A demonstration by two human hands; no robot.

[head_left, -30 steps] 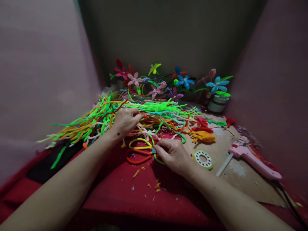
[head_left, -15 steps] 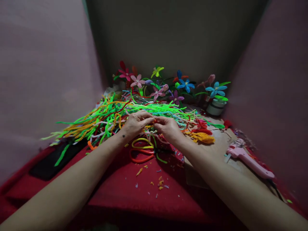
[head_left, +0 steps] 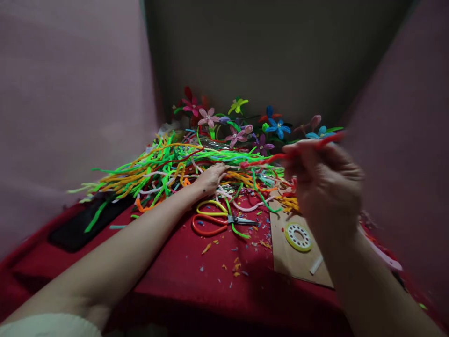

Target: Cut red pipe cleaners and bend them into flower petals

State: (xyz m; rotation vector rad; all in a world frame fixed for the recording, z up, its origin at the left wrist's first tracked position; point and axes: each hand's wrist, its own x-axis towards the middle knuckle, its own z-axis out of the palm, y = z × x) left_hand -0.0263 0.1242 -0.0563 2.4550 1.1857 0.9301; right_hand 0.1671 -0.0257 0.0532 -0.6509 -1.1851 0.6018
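My right hand (head_left: 324, 182) is raised at the right, closed on a red pipe cleaner (head_left: 264, 160) that sticks out on both sides of the fist; motion blurs it. My left hand (head_left: 210, 180) lies on the near side of a heap of pipe cleaners (head_left: 159, 161) in green, orange, white and red. Its fingers stretch to the right over the stems, their tips partly hidden. Just below it, scissors (head_left: 210, 224) with one yellow and one red handle rest with their blades to the right.
Fuzzy flowers (head_left: 277, 127) stand along the back. At the right lies a cardboard sheet (head_left: 286, 260) bearing a tape roll (head_left: 298, 236) and orange strands (head_left: 289, 203). A pink glue gun (head_left: 384, 255) is mostly hidden behind my right arm. A black flat object (head_left: 84, 229) lies left. Scraps dot the red cloth (head_left: 182, 271).
My hands, together over the heap before, are now apart. The right has risen to the right with the red pipe cleaner; the left stays at the heap. The view has shifted slightly.
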